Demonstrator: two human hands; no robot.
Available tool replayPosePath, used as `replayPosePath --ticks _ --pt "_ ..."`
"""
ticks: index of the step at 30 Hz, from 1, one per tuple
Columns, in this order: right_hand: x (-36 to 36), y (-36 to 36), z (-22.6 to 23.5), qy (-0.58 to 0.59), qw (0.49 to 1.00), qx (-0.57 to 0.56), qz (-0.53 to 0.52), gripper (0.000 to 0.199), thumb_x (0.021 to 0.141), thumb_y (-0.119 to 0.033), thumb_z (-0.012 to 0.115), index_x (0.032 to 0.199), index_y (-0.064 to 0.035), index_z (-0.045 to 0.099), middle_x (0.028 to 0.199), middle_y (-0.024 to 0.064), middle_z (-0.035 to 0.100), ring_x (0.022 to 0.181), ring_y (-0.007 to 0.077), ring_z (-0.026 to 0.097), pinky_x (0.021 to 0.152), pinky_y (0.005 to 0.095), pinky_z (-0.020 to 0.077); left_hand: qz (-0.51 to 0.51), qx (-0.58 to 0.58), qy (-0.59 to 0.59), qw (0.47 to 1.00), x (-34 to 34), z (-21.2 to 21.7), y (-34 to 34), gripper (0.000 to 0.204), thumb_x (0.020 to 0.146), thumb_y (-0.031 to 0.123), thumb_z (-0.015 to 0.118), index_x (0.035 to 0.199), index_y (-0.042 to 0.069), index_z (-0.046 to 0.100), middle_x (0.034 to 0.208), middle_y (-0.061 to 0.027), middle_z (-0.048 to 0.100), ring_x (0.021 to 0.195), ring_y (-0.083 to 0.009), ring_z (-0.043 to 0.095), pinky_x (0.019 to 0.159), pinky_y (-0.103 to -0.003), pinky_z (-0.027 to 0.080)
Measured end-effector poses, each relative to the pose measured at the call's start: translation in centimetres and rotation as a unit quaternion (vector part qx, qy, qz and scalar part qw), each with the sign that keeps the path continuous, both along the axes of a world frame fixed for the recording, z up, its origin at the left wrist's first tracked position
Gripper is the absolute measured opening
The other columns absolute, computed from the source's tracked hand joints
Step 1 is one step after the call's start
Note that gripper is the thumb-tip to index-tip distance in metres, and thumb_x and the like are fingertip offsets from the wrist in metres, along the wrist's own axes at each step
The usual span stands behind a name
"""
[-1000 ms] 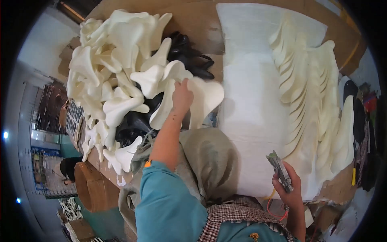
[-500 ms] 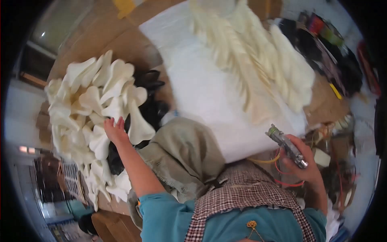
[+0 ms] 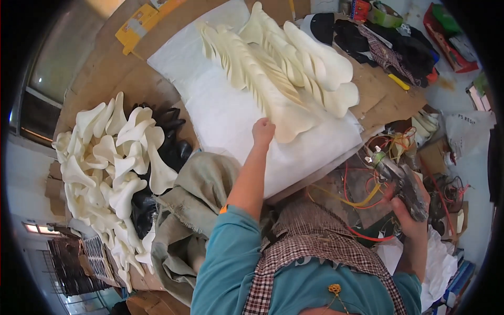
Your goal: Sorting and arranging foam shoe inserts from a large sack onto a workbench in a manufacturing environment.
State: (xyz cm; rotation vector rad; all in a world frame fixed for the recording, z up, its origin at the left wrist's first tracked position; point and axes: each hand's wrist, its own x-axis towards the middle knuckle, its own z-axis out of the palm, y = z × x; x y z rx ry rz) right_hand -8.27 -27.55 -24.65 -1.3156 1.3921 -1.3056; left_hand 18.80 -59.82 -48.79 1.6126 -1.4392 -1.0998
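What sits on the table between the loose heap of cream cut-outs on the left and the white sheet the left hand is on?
In the head view, black cut pieces and a crumpled olive-grey cloth lie between the cream heap and the white sheet under the left hand.

Even, soft daylight; strong fisheye view

Light is bright and diffuse, with faint shadows and mild glare on the white sheet [image 3: 226,105]. Straight edges bow toward a black rim; the centre is sharp, the edges soften slightly.
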Motion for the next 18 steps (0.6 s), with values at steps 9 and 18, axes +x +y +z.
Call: replayPosePath --ticks 9,18 --pt "-6.9 3.3 1.4 -0.022 1.000 0.004 -0.017 0.066 0.078 -0.026 0.066 0.129 0.0042 0.038 0.098 0.0110 0.058 0.085 0.0170 0.058 0.076 0.0297 0.0459 0.056 -0.066 -0.239 0.967 -5.4 0.7 1.7 0.045 0.070 0.026 0.066 0.107 0.001 0.057 0.106 -0.0226 0.046 0.094 -0.0373 0.053 0.083 -0.041 0.046" --pt "-17.7 -0.6 5.1 0.010 0.997 0.078 -0.022 0.060 0.080 -0.021 0.064 0.127 0.0053 0.038 0.082 0.0072 0.056 0.072 0.0129 0.053 0.067 0.0256 0.0442 0.083 0.002 -0.312 0.946 -5.7 -0.4 1.3 0.037 0.078 0.023 0.056 0.110 0.005 0.056 0.100 -0.0225 0.046 0.089 -0.0385 0.055 0.082 -0.042 0.046"
